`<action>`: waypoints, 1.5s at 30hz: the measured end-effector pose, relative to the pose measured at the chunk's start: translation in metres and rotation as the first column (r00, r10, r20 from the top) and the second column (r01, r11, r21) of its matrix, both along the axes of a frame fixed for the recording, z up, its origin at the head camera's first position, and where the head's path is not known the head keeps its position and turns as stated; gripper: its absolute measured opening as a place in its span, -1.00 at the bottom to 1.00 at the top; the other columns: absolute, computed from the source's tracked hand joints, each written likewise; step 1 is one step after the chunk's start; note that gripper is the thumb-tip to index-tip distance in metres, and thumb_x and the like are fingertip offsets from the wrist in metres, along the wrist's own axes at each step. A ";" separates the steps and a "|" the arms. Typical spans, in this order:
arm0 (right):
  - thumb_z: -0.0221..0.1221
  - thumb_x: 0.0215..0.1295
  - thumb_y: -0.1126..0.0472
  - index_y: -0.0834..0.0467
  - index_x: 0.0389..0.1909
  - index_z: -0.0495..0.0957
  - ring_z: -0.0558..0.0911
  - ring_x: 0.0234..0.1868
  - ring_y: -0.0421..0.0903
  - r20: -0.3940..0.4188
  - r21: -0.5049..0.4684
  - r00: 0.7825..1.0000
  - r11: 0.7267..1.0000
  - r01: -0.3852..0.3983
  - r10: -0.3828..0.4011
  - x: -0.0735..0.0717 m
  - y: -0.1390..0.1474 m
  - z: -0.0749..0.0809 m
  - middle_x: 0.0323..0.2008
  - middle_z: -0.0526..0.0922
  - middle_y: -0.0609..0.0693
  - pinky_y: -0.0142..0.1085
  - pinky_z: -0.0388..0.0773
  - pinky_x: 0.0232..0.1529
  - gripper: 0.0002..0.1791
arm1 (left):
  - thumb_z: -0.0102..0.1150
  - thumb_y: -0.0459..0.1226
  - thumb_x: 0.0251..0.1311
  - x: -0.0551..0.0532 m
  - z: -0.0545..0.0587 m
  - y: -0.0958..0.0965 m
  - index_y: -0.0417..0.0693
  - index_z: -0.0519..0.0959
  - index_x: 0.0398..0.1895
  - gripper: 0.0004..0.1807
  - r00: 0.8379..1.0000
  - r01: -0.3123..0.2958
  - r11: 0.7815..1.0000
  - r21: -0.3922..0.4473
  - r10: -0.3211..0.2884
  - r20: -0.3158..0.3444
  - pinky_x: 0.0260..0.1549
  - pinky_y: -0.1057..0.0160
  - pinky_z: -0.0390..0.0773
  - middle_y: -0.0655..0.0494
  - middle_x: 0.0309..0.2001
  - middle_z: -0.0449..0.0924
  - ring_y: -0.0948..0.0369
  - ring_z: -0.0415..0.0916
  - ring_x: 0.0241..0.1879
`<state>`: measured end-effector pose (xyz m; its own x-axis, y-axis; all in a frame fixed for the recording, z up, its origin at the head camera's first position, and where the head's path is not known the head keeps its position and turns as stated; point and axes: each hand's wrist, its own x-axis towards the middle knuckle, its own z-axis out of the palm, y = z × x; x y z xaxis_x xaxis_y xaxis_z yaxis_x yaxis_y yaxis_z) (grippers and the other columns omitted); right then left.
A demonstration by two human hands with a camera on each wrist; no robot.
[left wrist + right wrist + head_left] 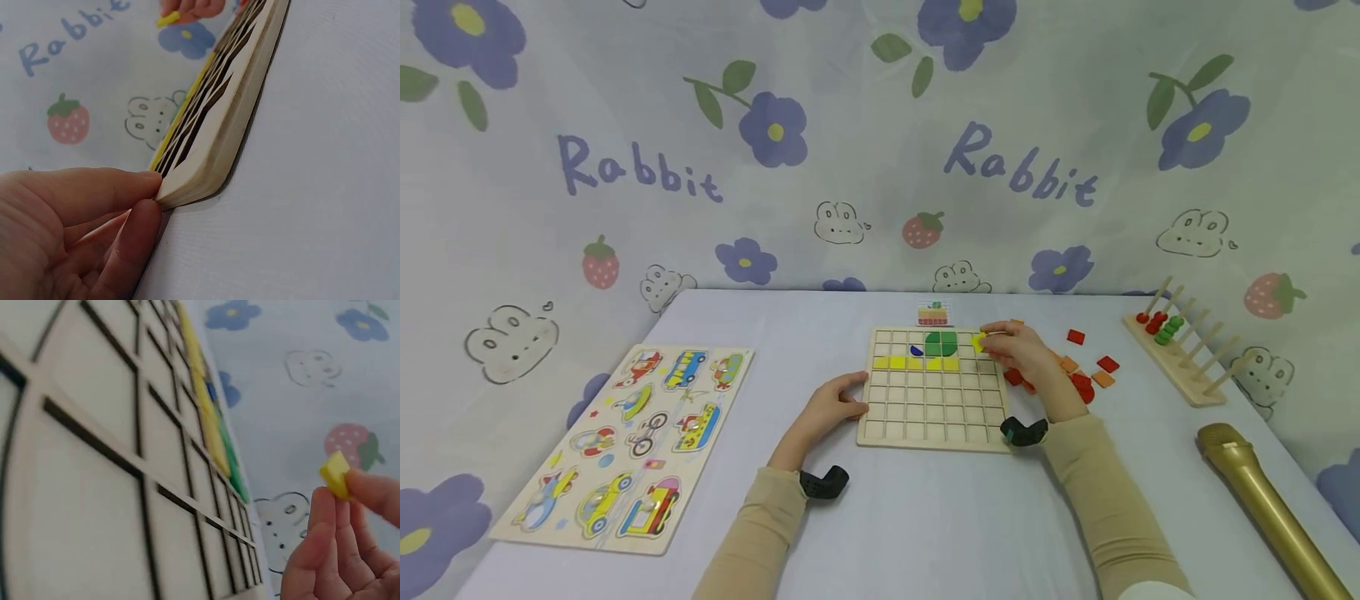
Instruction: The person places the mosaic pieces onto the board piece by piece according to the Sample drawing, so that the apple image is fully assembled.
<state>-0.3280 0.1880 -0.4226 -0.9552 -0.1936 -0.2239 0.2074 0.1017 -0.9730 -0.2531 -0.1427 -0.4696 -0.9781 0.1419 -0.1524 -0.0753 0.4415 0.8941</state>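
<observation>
Yellow tile (335,475), by a cloth (865,158) saying "Rabbit" twice, looks small and bright. The right hand (1028,357) pinches it; the left hand (827,410), fingers apart, touches a wooden board (936,402).

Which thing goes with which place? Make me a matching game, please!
1. yellow tile
2. wooden grid board
3. vehicle puzzle board
4. gold microphone

A. on the table's left side
B. on the table's right side
C. touched at its edge by the left hand
D. pinched in the right hand

Pairs: 1-D, 2-C, 3-A, 4-B
</observation>
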 end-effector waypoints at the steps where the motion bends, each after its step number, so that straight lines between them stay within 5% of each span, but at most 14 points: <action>1: 0.17 0.23 0.26 0.33 0.09 0.38 0.56 -0.40 -0.29 -0.003 0.051 1.000 0.999 -0.010 0.010 0.000 -0.003 -0.003 -0.41 0.58 -0.19 -0.42 0.50 -0.29 -0.56 | 0.28 -0.34 0.03 0.000 0.000 0.001 -0.05 0.37 0.26 -0.36 1.000 0.003 1.000 0.003 -0.003 0.002 -0.41 0.32 0.49 0.01 -0.47 0.49 0.23 0.48 -0.47; 4: 0.23 0.16 0.28 0.37 0.05 0.43 0.59 -0.40 -0.27 -0.007 0.183 1.000 0.983 0.004 -0.003 0.000 -0.007 -0.012 -0.39 0.61 -0.13 -0.39 0.54 -0.27 -0.55 | 0.28 -0.34 0.04 0.002 0.001 0.002 -0.07 0.37 0.26 -0.36 1.000 0.008 1.000 0.005 -0.008 0.000 -0.41 0.32 0.49 0.01 -0.46 0.49 0.23 0.48 -0.47; 11: 0.32 0.06 0.19 0.23 -0.16 0.61 0.55 -0.46 -0.22 -0.112 0.470 0.994 0.882 0.039 0.016 0.001 -0.012 -0.027 -0.33 0.65 0.05 -0.39 0.48 -0.42 -0.68 | 0.27 -0.35 0.04 0.003 0.002 0.003 -0.09 0.37 0.26 -0.37 1.000 0.010 1.000 0.002 -0.010 -0.001 -0.42 0.32 0.48 0.00 -0.47 0.48 0.23 0.48 -0.48; 16: 0.31 0.06 0.19 0.23 -0.25 0.62 0.56 -0.49 -0.18 -0.204 0.517 0.978 0.854 0.067 0.047 0.002 -0.014 -0.029 -0.39 0.66 0.06 -0.37 0.46 -0.46 -0.75 | 0.27 -0.35 0.04 0.002 0.003 0.003 -0.08 0.37 0.26 -0.37 1.000 0.008 1.000 -0.009 -0.008 0.003 -0.42 0.32 0.48 0.01 -0.47 0.48 0.23 0.48 -0.48; 22: 0.26 0.13 0.20 0.21 -0.24 0.64 0.56 -0.28 -0.06 -0.280 0.555 0.954 0.829 0.069 0.108 0.001 -0.016 -0.031 -0.30 0.67 0.09 -0.28 0.47 -0.27 -0.80 | 0.28 -0.34 0.04 0.001 0.004 0.002 -0.08 0.37 0.26 -0.36 1.000 0.015 1.000 -0.020 -0.016 -0.009 -0.43 0.32 0.47 0.01 -0.48 0.49 0.23 0.49 -0.48; 35: 0.20 0.19 0.25 0.20 -0.24 0.66 0.55 -0.18 -0.01 -0.256 0.588 0.954 0.808 0.025 0.157 0.003 -0.020 -0.026 -0.21 0.66 0.11 -0.21 0.47 -0.20 -0.84 | 0.28 -0.34 0.03 0.001 0.006 0.002 -0.06 0.38 0.26 -0.36 1.000 0.013 1.000 -0.018 -0.013 -0.008 -0.42 0.32 0.48 0.01 -0.47 0.49 0.24 0.48 -0.48; 45: 0.19 0.20 0.24 0.24 -0.14 0.61 0.55 -0.28 -0.01 -0.253 0.531 0.959 0.847 0.027 0.128 0.000 -0.010 -0.017 -0.17 0.63 0.16 -0.25 0.46 -0.28 -0.76 | 0.28 -0.33 0.04 0.001 0.003 0.001 -0.06 0.37 0.26 -0.36 1.000 0.013 1.000 -0.013 -0.013 -0.009 -0.41 0.32 0.48 0.01 -0.47 0.49 0.24 0.48 -0.47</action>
